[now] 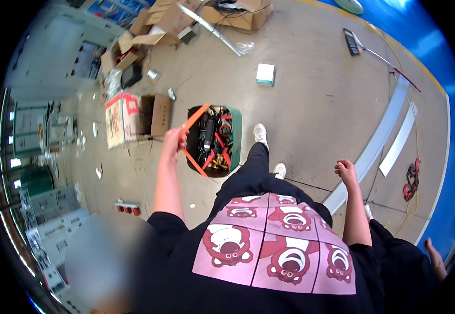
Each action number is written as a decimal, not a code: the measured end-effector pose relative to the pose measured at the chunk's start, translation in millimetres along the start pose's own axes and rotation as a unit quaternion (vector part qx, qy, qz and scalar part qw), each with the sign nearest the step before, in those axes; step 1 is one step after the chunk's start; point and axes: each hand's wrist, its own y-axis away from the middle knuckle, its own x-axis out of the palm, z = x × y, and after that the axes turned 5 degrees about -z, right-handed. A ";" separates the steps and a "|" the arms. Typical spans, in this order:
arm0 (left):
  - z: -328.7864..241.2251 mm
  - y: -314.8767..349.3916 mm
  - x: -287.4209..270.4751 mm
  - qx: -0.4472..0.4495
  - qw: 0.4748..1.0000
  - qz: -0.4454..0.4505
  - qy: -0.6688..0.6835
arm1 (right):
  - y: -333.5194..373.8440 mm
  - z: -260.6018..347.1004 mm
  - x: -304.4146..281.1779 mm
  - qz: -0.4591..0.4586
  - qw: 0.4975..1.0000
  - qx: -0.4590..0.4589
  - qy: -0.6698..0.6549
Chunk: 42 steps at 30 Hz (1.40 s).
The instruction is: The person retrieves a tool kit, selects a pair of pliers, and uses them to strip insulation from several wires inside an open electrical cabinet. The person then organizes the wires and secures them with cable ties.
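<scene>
My left hand [175, 141] is closed round the orange strap [196, 116] of a green tool bag [236, 137]. The bag hangs or stands to the left of my legs; whether its base touches the floor I cannot tell. Inside it lie tools [211, 138], among them red-handled ones and a black cylindrical one, heaped together. My right hand [346, 170] hangs out at my right side, apart from everything, its fingers curled in with nothing visible in them.
Open cardboard boxes [160, 112] stand left of the bag, with more boxes and a metal strip ahead. A small white-and-green box [265, 74] sits on the floor. Long grey panels [382, 136] and a broom [352, 43] lie rightward. Another person's hand [436, 259] shows lower right.
</scene>
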 end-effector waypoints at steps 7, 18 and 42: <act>-184.0 -84.2 68.9 0.062 0.985 0.149 0.053 | -21.8 -46.7 32.5 -0.022 0.989 0.125 -0.076; -462.3 -193.8 131.2 0.142 0.958 0.239 0.068 | -82.8 15.6 89.4 -0.049 0.954 0.181 -0.232; -696.0 -345.0 344.1 0.682 0.667 -0.301 -0.001 | -616.6 380.8 -189.5 -0.048 0.995 -0.071 -0.040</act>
